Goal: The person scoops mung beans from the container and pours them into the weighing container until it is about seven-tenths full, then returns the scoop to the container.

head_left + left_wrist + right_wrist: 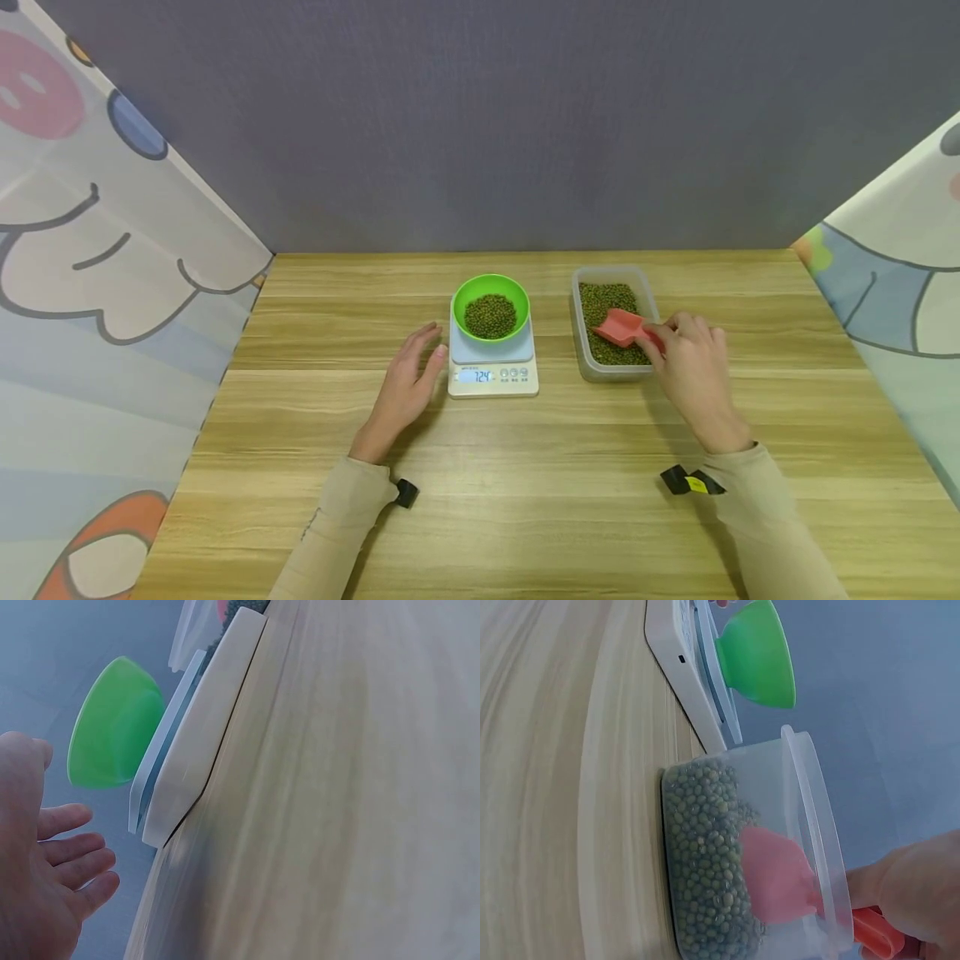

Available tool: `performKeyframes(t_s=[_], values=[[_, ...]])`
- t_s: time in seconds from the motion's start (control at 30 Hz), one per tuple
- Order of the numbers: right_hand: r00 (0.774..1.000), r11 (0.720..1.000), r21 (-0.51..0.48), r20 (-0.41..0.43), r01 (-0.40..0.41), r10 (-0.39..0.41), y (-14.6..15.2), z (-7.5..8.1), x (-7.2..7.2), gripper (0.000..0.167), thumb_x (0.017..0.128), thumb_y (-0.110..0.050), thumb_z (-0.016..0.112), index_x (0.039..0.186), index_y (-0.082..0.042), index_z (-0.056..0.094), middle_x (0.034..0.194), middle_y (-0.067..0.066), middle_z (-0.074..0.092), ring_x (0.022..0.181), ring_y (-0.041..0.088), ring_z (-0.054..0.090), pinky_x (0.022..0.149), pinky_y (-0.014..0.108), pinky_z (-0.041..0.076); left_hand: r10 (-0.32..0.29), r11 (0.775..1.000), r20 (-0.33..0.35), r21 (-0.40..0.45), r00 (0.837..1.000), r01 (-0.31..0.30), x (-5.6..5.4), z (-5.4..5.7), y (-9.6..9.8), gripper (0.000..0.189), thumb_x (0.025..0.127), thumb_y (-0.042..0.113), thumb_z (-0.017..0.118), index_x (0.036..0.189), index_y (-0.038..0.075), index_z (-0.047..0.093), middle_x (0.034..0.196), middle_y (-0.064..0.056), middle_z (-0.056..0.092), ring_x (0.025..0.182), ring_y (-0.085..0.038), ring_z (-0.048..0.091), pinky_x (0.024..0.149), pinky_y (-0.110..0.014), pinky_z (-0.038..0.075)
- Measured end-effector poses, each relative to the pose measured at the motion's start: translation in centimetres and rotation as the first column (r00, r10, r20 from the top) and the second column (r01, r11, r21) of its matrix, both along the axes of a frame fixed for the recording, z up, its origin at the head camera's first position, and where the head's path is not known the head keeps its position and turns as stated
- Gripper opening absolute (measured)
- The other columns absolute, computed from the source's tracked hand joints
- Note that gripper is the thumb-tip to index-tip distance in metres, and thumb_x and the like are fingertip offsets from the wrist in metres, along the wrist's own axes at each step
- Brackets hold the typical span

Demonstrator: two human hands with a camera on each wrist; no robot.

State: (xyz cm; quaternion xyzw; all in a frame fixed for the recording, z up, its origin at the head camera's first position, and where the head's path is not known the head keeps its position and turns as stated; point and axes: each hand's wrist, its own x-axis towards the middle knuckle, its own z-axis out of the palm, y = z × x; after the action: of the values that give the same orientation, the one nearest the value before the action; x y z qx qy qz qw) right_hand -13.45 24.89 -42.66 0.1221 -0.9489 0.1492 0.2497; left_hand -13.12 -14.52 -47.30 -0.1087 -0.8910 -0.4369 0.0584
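My right hand [693, 367] grips the handle of a red scoop [621, 327]. The scoop lies inside a clear plastic container [600, 371] of green mung beans [611, 296], its blade against the beans in the right wrist view. My left hand [408, 383] rests beside the left edge of a white kitchen scale [491, 354], fingers loosely extended and holding nothing. On the scale's plate sits a bright green bowl [517, 292] with mung beans [490, 317] in it. The scale's display [476, 376] seems to read 724, perhaps with a decimal point.
The container stands to the right of the scale with a gap of bare wood between them. Everything is on a wooden table [525, 500]. A grey panel [525, 125] rises behind its back edge, and cartoon-printed sheets [112, 250] flank both sides.
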Motion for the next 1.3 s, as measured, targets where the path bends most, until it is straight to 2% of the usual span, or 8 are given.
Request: performKeyframes(t_s=[0.47, 0.7, 1.3], values=[[1.000, 1.000, 0.000, 0.009, -0.005, 0.005, -1.1, -0.1, -1.1, 0.023, 0.089, -0.013, 0.081, 0.100, 0.007, 0.076, 0.083, 0.019, 0.060, 0.075, 0.038, 0.052, 0.066, 0.048, 0.032, -0.009, 1.000, -0.023, 0.008, 1.000, 0.009, 0.0, 0.2, 0.1, 0.048, 0.111, 0.031, 0.047, 0.147, -0.001, 0.052, 0.156, -0.021, 0.047, 0.146, -0.039, 0.043, 0.121, -0.055, 0.034], [1.000, 1.000, -0.006, 0.000, 0.009, -0.009, -1.4, -0.2, -1.3, 0.023, 0.088, -0.013, 0.081, 0.098, 0.007, 0.075, 0.083, 0.018, 0.059, 0.076, 0.039, 0.053, 0.068, 0.050, 0.033, -0.008, 1.000, -0.002, 0.012, 1.000, 0.008, 0.1, 0.1, 0.1, 0.049, 0.111, 0.032, 0.046, 0.147, 0.000, 0.052, 0.157, -0.020, 0.046, 0.146, -0.038, 0.042, 0.122, -0.055, 0.033], [0.997, 1.000, -0.001, 0.070, 0.011, -0.011, -1.9, -0.4, -1.7, 0.025, 0.086, -0.010, 0.083, 0.102, 0.008, 0.075, 0.084, 0.019, 0.061, 0.076, 0.038, 0.055, 0.069, 0.049, 0.034, 0.001, 1.000, 0.012, 0.010, 1.000, -0.002, 0.2, 0.2, 0.2, 0.050, 0.111, 0.034, 0.045, 0.147, 0.001, 0.052, 0.158, -0.019, 0.045, 0.147, -0.039, 0.041, 0.122, -0.057, 0.032]])
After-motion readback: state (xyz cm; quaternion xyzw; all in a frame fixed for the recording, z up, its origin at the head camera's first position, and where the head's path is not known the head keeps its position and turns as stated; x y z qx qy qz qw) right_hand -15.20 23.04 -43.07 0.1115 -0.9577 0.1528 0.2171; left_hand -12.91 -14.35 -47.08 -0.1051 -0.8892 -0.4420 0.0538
